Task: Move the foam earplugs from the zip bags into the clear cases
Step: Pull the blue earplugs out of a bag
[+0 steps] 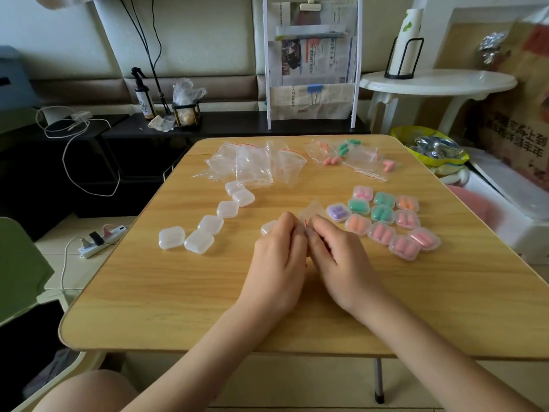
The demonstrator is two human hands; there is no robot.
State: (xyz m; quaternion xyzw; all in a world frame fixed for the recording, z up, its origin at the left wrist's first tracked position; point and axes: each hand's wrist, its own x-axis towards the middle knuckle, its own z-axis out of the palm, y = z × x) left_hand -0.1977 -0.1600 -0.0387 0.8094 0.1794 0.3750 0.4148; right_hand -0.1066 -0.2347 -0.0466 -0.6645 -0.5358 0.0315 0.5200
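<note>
A wooden table (208, 292) fills the middle of the frame, and everything for the task is laid on it. At the upper middle a heap of empty zip bags (255, 166) is put aside, probably because they are already emptied. At the upper right a few full bags (350, 157) with pink and green earplugs are kept, still to be opened. At the right a group of filled cases (389, 223) is gathered together, away from the empty cases (205, 226), which are lined up at the left, so the two kinds are not mixed. In the centre a small zip bag (310, 211) is pinched between the left hand (279, 263) and the right hand (341, 260); the fingers of both are curled on its red seal, seemingly to pull it open. One case (269, 227) is partly hidden behind the left hand.
</note>
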